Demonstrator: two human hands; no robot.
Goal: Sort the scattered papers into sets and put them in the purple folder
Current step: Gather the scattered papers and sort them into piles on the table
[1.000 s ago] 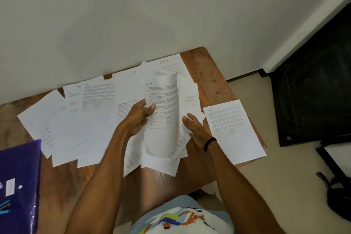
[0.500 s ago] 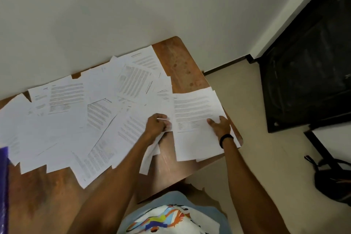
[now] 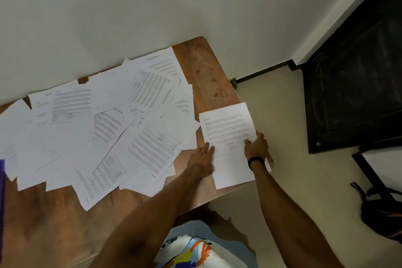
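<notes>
Since half a second ago, the sheet the left hand was pinching has gone down on the right-hand pile, and both hands have moved out to that pile's side edges.

I am looking at the desk first. It is running out of room on the right, and that is where trouble is building. The scattered papers are covering most of the rest of it, overlapping at all angles. Any forearm sweeping across them is going to drag several at once and mix sheets I am trying to separate.

The sorted set is lying at the right end, just beside the heap. Its right side is reaching the desk's edge and seemingly going past it, above the floor. I am judging that the main risk: if the grip is released carelessly, the top sheets could be sliding off.

The right hand is gripping the set's right edge, thumb on top and fingers curled round it. The left hand is lying open, straight fingers pressing on the set's left edge. Squeezing from both sides to square the set could be buckling the thin sheets instead.

The purple folder is showing only as a sliver at the far left, well apart from the set. Any carry to it is going to be crossing the whole heap.
</notes>
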